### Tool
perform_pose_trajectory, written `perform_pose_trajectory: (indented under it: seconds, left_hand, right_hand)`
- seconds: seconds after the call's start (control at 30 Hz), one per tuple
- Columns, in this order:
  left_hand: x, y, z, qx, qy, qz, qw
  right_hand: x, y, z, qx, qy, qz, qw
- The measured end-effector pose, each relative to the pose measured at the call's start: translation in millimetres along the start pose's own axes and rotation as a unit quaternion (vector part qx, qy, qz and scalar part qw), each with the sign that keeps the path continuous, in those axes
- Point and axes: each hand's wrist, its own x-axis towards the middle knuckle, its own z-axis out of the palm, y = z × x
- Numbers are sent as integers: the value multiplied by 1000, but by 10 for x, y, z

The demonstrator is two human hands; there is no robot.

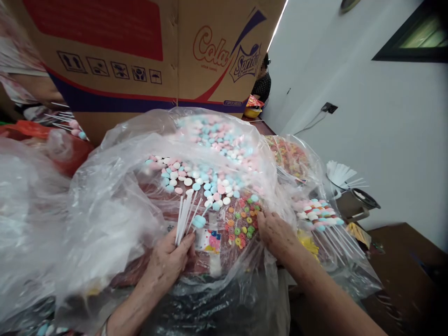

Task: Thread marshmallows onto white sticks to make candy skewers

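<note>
My left hand [171,261] is closed round a bunch of thin white sticks [184,215] that point up and away; one stick carries a pale blue candy [199,221] at its tip. My right hand [276,232] rests at the edge of a pile of small ring-shaped candies [242,223] in mixed colours, its fingers curled into them; what they pinch is hidden. Both hands reach into a big clear plastic bag [115,196] holding pink, white and blue round candies [199,179].
A large Cola carton [147,56] stands behind the bag. To the right lie finished candy sticks [320,215], a bag of coloured rings [290,156] and spare white sticks [341,175]. Another person [262,81] sits far back by the white wall.
</note>
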Motion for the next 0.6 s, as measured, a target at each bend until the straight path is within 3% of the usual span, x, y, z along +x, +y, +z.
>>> perform_pose_trajectory:
  seconds: [0.07, 0.2, 0.37, 0.5, 0.6]
  left_hand:
    - [1, 9, 0, 7, -1, 1, 1000]
    - [7, 1, -1, 19, -1, 8, 1000]
    - [-8, 8, -4, 1, -3, 4, 1000]
    - [-19, 38, -2, -4, -2, -2, 1000]
    - [-20, 70, 8, -11, 1, -10, 1000]
  right_hand:
    - [24, -11, 7, -5, -18, 2, 1000]
    - [106, -96, -9, 1, 23, -11, 1000]
    - [278, -219, -159, 87, 13, -24, 996]
    - [292, -166, -172, 138, 31, -75, 987]
    - [209, -58, -85, 134, 4, -59, 989]
